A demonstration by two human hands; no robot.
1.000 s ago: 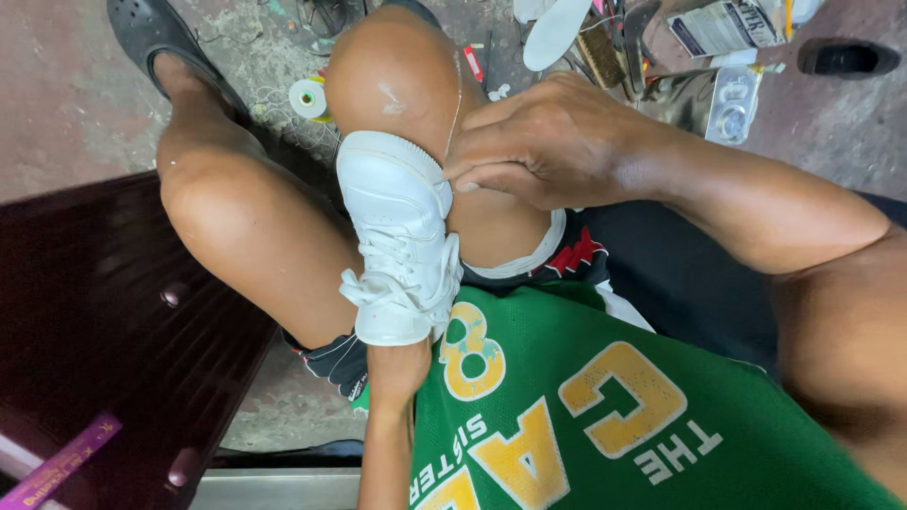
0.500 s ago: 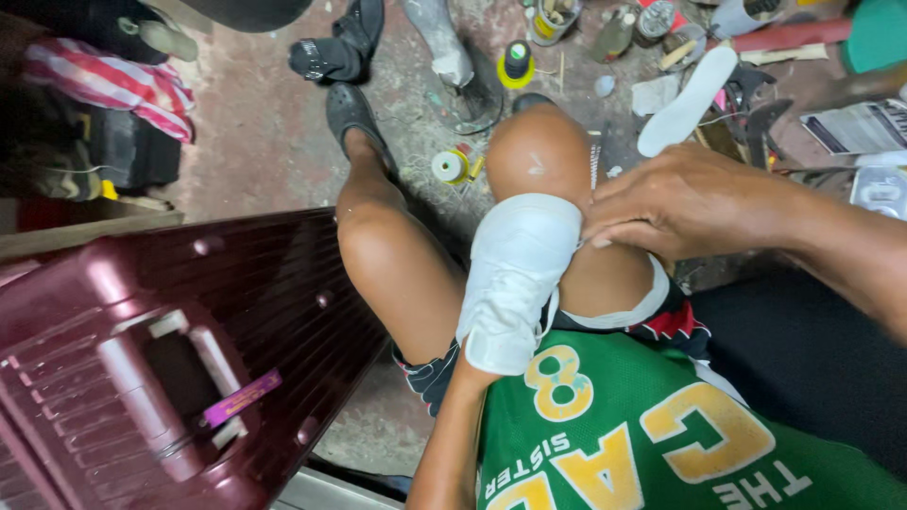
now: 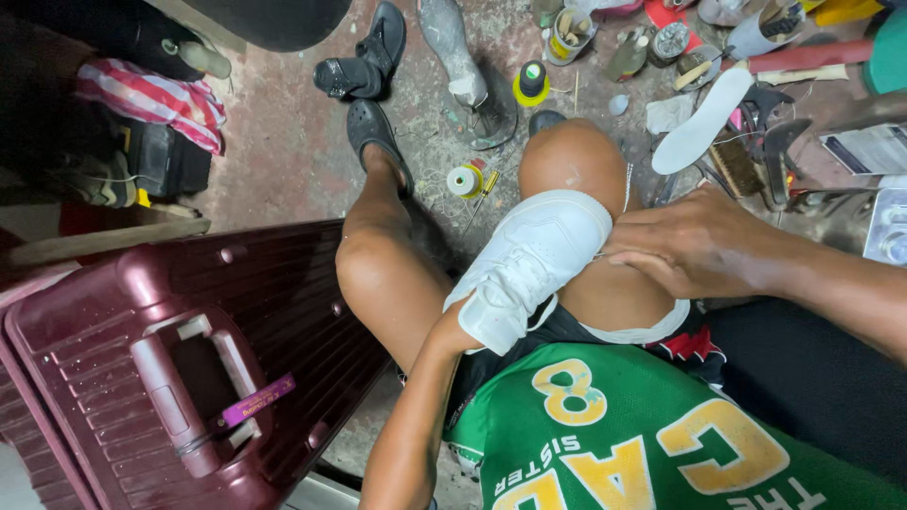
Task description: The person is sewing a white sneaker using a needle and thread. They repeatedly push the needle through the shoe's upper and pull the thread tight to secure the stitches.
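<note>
I see a white sneaker [image 3: 529, 269] lying across the right knee [image 3: 572, 161], toe end toward the knee, heel end toward the body. The left hand is inside the shoe: only the left forearm [image 3: 416, 416] shows, running up from the bottom edge into the shoe's opening, so I cannot tell how those fingers are set. The right hand [image 3: 694, 250] rests against the toe side of the sneaker, where shoe meets knee; its fingers [image 3: 633, 255] are drawn together at the sole edge, seemingly pinched on something thin there, too small for me to make out.

A maroon hard-shell suitcase [image 3: 123, 378] lies flat to the left, just beside the left leg, with a purple tag [image 3: 257, 400] on its handle. The left foot wears a dark clog [image 3: 370, 127] on the concrete floor [image 3: 283, 151]. On the floor beyond the knees: a spool of pale thread [image 3: 464, 179], a bottle with a yellow base [image 3: 531, 83], a white insole [image 3: 702, 120] and mixed tools [image 3: 770, 142]. A green jersey [image 3: 652, 434] fills the lower frame.
</note>
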